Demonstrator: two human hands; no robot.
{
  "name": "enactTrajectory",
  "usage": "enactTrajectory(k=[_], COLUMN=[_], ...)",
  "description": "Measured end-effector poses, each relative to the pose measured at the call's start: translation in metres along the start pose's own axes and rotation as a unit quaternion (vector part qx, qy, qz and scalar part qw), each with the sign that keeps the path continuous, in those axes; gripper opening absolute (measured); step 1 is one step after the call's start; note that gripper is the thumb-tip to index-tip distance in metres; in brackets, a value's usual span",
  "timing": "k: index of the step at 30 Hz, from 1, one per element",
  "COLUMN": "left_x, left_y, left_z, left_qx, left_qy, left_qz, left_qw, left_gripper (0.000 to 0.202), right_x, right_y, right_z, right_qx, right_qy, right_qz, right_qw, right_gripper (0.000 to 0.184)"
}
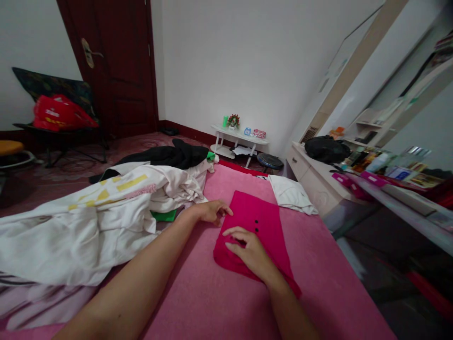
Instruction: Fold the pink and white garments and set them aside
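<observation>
A bright magenta garment (pixel 267 215) lies flat, folded into a rough rectangle, on the pink bed cover (pixel 198 302). Two dark buttons or dots show near its middle. At its left edge is my left hand (pixel 211 212), fingers loosely bent and apart, the fingertips at the cloth's edge. My right hand (pixel 250 249) rests over the near part of the garment, thumb and fingers spread in a loose curve. Neither hand has cloth visibly gripped. The right palm's underside is hidden.
White clothes (pixel 88 231) with yellow patches are heaped on the left, black clothing (pixel 170 156) behind them. A folded white cloth (pixel 293 192) lies at the bed's far right corner. A dresser (pixel 318 177) with bottles stands right; a small white table (pixel 240 134) stands by the wall.
</observation>
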State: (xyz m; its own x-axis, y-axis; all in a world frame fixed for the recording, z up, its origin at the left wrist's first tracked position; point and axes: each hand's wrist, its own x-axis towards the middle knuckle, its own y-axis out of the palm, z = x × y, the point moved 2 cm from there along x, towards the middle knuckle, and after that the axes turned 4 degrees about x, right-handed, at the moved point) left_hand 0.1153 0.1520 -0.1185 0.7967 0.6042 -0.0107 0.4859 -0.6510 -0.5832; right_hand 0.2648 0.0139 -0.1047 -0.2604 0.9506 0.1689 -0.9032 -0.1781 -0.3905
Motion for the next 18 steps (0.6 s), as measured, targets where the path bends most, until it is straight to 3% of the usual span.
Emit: enactTrajectory(k=[3, 7, 11, 15, 18], left_x=[0.001, 0.003, -0.001, -0.006, -0.006], left_y=[0.002, 0.002, -0.002, -0.007, -0.006], left_z=[-0.005, -0.002, 0.002, 0.0, -0.005], left_qx=[0.096, 0.104, 0.062, 0.02, 0.033], left_qy=[0.014, 0.039, 0.059, 0.062, 0.065], left_qz=[0.018, 0.032, 0.047, 0.08, 0.106], left_qw=[0.995, 0.993, 0.995, 0.995, 0.992], left_gripper=[0.068, 0.077, 0.078, 0.083, 0.093], right_x=[0.002, 0.0, -0.001, -0.001, -0.001], right_y=[-0.01, -0.015, -0.018, -0.023, -0.027], right_z=[-0.012, -0.019, -0.023, -0.027, -0.028], right_qx=[0.173, 0.368, 0.462, 0.481, 0.482], right_qy=[0.077, 0.12, 0.13, 0.101, 0.078], right_qz=[-0.094, -0.234, -0.305, -0.326, -0.311], right_qw=[0.977, 0.892, 0.823, 0.808, 0.815], right_gripper=[0.025, 0.029, 0.03, 0.027, 0.023])
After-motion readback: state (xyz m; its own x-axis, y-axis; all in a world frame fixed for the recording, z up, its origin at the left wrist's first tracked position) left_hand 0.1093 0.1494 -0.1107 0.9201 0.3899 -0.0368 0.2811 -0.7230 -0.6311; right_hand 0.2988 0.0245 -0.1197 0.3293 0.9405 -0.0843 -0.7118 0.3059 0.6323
